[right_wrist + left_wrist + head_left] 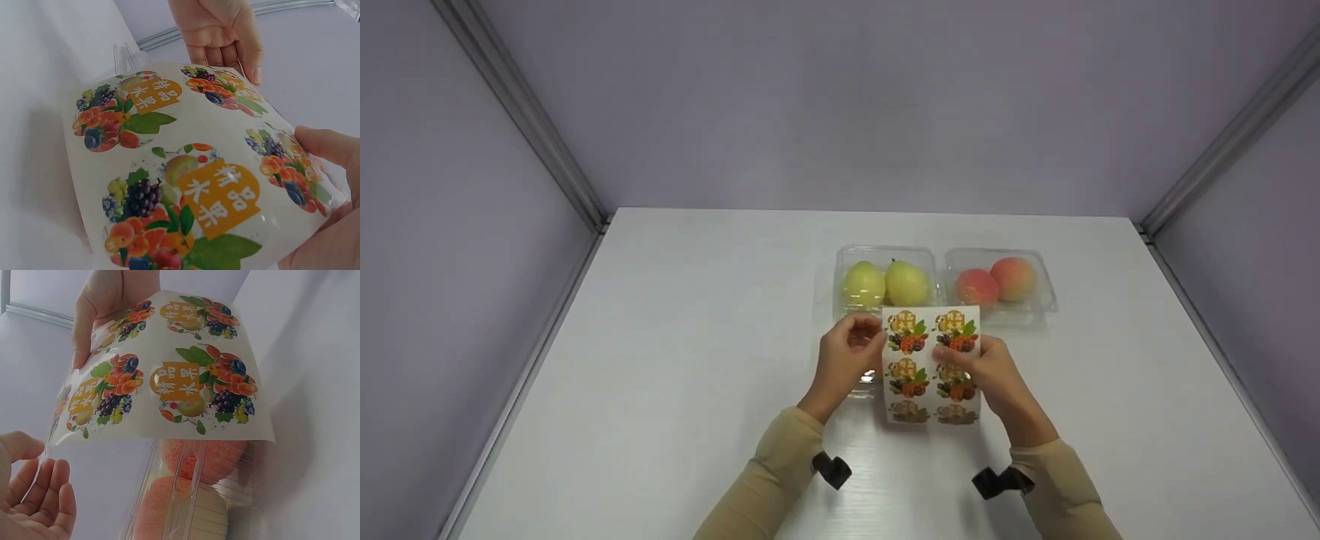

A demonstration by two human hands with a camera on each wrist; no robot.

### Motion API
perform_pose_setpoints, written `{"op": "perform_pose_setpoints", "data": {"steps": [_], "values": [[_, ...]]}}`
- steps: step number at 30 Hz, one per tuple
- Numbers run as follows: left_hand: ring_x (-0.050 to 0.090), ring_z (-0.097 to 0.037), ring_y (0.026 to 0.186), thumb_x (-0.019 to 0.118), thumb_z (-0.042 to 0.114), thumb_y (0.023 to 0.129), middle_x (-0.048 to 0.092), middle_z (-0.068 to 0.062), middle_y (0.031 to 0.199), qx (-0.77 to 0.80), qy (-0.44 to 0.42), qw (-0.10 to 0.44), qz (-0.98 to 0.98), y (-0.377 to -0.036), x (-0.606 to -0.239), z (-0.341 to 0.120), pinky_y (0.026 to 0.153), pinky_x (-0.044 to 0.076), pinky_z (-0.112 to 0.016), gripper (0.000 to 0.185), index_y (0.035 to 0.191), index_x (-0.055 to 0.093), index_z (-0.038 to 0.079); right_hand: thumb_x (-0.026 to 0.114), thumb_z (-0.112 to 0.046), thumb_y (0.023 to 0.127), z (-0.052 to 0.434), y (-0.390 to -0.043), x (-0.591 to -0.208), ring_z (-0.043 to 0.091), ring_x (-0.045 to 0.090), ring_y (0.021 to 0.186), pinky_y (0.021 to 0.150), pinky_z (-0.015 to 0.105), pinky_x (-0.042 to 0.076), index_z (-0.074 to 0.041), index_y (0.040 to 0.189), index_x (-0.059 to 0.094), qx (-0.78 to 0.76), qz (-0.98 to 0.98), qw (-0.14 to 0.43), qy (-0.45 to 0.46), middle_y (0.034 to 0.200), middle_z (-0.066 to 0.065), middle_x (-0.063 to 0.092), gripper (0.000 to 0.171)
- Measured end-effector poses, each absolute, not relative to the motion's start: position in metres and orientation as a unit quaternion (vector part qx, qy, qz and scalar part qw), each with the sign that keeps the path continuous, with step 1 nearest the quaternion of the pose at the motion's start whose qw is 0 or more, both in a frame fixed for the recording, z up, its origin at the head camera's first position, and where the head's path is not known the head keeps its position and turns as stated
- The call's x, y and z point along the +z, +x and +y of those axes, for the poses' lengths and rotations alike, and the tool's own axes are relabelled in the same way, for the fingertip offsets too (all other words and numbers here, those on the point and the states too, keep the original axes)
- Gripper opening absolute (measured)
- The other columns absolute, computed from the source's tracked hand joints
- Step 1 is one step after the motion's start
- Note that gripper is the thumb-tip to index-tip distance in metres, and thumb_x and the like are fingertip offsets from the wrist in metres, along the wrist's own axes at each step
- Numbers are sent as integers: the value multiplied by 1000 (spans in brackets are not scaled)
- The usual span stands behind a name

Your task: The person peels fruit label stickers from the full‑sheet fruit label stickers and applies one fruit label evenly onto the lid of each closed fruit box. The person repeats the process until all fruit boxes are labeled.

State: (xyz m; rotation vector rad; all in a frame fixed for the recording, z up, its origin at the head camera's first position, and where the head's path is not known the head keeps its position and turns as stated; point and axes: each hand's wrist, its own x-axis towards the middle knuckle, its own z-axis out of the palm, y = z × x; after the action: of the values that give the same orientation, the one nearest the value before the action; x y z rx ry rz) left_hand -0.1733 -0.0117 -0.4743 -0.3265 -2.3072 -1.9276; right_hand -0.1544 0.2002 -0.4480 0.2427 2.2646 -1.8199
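Nearest to me are two tan sleeves (pixel 769 480), soft and creased, each with a black clip (pixel 832 471) by the cuff. The right hand (pixel 1005 379) pinches the sheet (pixel 932 379), thumb on top and fingers under it. The left hand (pixel 840 360) has its thumb and fingers bent at the sheet's left edge; I cannot tell if it pinches there. The sheet is up over the tabletop (pixel 697 315), partly in front of the pear box (pixel 885 248). In my head view its longer side runs away from me, and the fruit pictures (pixel 907 376) point up that way, gold patches at the far end. My wrist views show best that it is thin, shiny and bowed. Some clear plastic (pixel 861 391) peeks out below; I cannot tell what it belongs to.

Farther off, the pear box and peach box (pixel 1044 281) sit side by side, both clear. Only my head view shows the smooth, yellow-green pears (pixel 907 283). My left wrist view shows speckled skin on the round, pink and yellow peaches (pixel 1014 278), and ridges on their box. Behind stands a pale purple wall (pixel 855 105).
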Motion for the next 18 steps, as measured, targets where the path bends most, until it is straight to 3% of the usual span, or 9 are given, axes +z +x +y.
{"op": "perform_pose_setpoints", "data": {"steps": [6, 18], "values": [[66, -22, 90, 67, 12, 89, 68, -17, 102, -635, -106, 71, -762, -174, -473, -12, 77, 55, -20, 23, 109, 64, 0, 72, -18, 85, 197, -153, -451, 10, 70, 79, 75, 27, 56, 4, 115, 64, -616, 776, 116, 68, 91, 2, 76, 38], [65, -20, 91, 68, 14, 89, 69, -15, 102, -631, -109, 74, -764, -172, -473, -13, 77, 54, -20, 24, 110, 68, 2, 74, -15, 82, 189, -152, -452, 11, 70, 78, 75, 28, 56, 2, 112, 65, -645, 754, 105, 74, 84, -4, 74, 36]]}}
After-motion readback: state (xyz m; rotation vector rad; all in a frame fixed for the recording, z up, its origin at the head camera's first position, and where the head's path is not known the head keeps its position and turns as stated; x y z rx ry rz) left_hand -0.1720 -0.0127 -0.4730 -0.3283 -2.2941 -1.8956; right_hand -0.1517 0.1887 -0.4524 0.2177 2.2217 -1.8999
